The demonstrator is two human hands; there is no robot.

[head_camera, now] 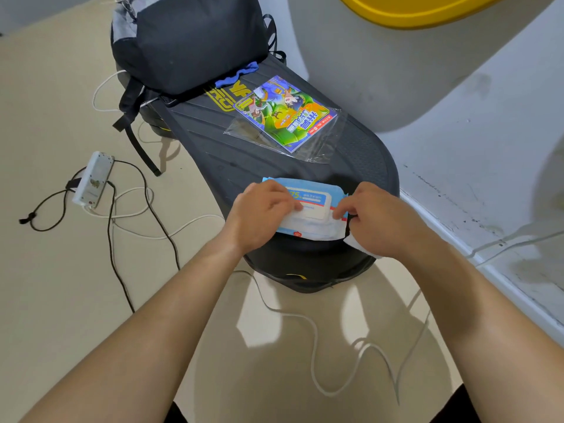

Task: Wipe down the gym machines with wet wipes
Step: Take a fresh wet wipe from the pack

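Both upper limbs are being shown unclothed in the head view. The left hand (pixel 259 215) and the right hand (pixel 381 221) are being presented bare. The left forearm (pixel 146 331) and the right forearm (pixel 476 325) are being shown uncovered down to the lower frame edge. Black fabric (pixel 453 407) is being worn below, seen as two patches at the bottom edge; the garment type cannot be told.

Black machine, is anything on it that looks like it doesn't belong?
Yes. A comic book in a clear sleeve and a backpack sit on the black machine, not gym gear. The left hand and right hand grip the wipes pack. On the floor, cables lie tangled beside a power strip.
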